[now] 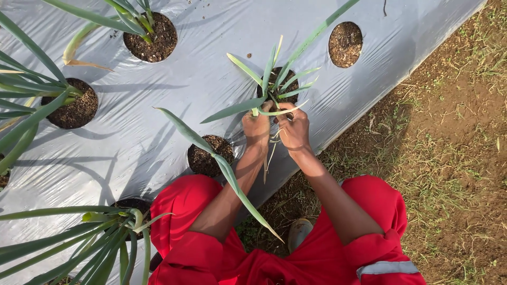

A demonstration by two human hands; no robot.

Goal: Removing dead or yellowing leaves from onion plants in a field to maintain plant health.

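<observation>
Both hands close around the base of a young onion plant: the left hand clasps its lower stalks, and the right hand pinches thin dry leaves beside them. The plant stands in a soil-filled hole in the silver plastic mulch, with an empty hole to its right and grassy dirt beyond the sheet's edge.

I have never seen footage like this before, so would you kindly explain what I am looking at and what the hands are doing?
This is one picture from a camera worn on a person's head, looking down. The red sleeves and knees at the bottom belong to that person, who crouches at the edge of a planting bed. The bed is covered with silvery plastic sheeting that has round holes showing soil. Long-leaved green plants, like onions or leeks, grow from most holes. One hole at the top right holds only soil. The left hand and the right hand are both closed around the base of the small plant in front. To the right lies bare ground with sparse grass.
</observation>
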